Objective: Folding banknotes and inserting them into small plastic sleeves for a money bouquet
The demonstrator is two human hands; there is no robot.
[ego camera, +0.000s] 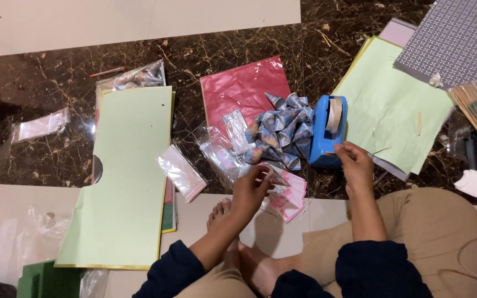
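- Left hand (pixel 251 190) pinches a folded pink cone (pixel 276 177) between its fingertips, above the stack of pink notes (pixel 290 198) on the floor.
- Right hand (pixel 354 164), at 3 o'clock of the left and apart from it, fingers closed on the tape end at the blue tape dispenser (pixel 327 131).
- Pile of folded blue cones (pixel 281 132) lies at 9 o'clock of the dispenser.

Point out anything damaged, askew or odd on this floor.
The big pale green sheet on the left has a rounded notch cut from its left edge, so it is no longer whole. Near the right hand, the other green sheet has a slit and loose flap at its lower edge. Nothing looks spilled.
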